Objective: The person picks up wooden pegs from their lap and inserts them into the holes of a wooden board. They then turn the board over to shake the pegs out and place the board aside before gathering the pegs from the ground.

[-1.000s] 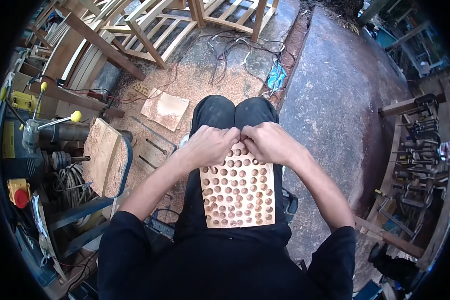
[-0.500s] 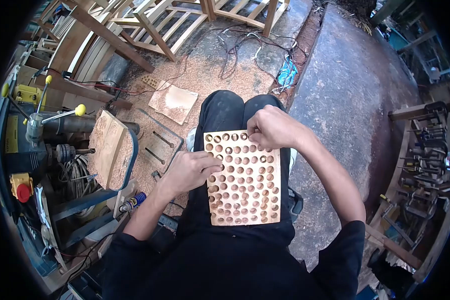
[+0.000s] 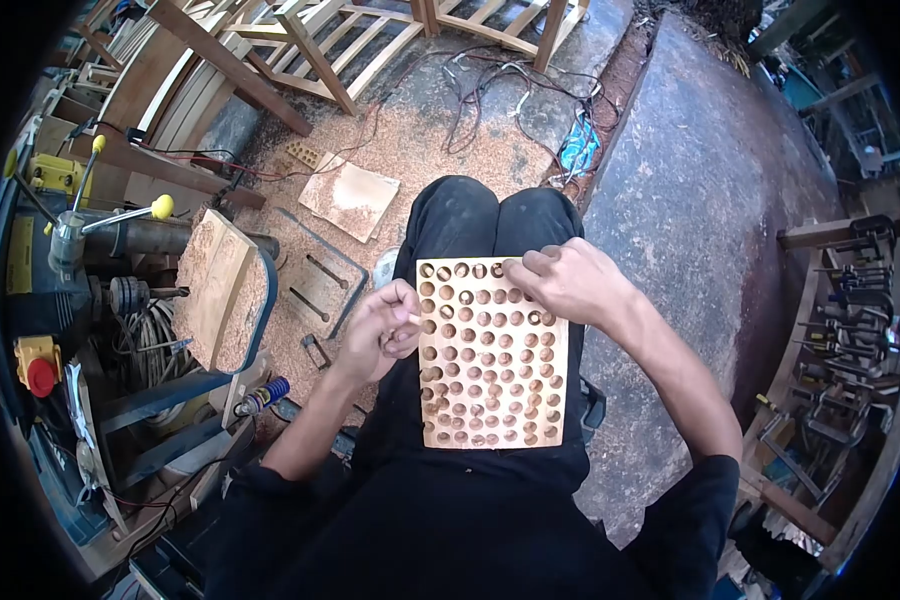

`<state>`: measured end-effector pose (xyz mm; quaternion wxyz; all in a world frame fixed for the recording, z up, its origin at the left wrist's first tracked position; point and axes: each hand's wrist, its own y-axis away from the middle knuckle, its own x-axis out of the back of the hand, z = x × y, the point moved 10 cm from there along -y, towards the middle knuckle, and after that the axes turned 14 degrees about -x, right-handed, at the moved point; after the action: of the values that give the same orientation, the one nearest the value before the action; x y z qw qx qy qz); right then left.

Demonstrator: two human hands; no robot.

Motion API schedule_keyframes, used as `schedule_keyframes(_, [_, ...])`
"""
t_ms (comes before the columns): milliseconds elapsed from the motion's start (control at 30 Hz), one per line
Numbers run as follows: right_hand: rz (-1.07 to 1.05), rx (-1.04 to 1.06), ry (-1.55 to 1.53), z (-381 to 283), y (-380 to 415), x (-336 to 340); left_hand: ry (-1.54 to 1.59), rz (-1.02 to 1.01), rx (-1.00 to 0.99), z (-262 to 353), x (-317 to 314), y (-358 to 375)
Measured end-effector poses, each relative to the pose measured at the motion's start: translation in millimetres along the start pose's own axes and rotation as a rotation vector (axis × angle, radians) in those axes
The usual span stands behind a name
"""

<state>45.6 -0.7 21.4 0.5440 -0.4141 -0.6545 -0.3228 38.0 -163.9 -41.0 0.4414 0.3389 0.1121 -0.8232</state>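
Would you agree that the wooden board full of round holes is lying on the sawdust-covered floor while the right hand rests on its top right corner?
Not quite: the head view shows the wooden board lying on the person's lap, across the thighs, not on the floor. The right hand does rest on its top right corner.

Sawdust (image 3: 410, 150) covers the floor ahead of the knees, with a square wooden offcut (image 3: 349, 201) lying flat in it. Tangled cables (image 3: 490, 95) trail beyond, near the wooden chair frames (image 3: 320, 40). At the left stands a drill press (image 3: 70, 250) with yellow-knobbed levers (image 3: 162, 207), a red stop button (image 3: 40, 377) beneath. Clamps (image 3: 860, 300) hang at the right beside a big grey slab (image 3: 710, 220).
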Motion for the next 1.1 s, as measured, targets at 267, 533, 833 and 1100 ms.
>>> schedule_keyframes(267, [0.012, 0.108, 0.119, -9.4, 2.7, -4.4, 0.157, 0.243, 0.03, -0.5, 25.7, 4.2])
schedule_keyframes(533, [0.002, -0.146, -0.188, 18.1, -0.2, -3.4, -0.417, 0.137, -0.026, -1.0, 8.8, -20.4])
schedule_keyframes(833, [0.143, 0.06, 0.078, -6.7, 9.6, -4.0, -1.687, -0.433, -0.728, 18.4, -98.0, -54.3])
schedule_keyframes(1100, [0.098, -0.025, -0.02, -7.4, 9.5, 0.6, -1.684, -0.484, -0.592, 7.4, -90.3, -66.1])
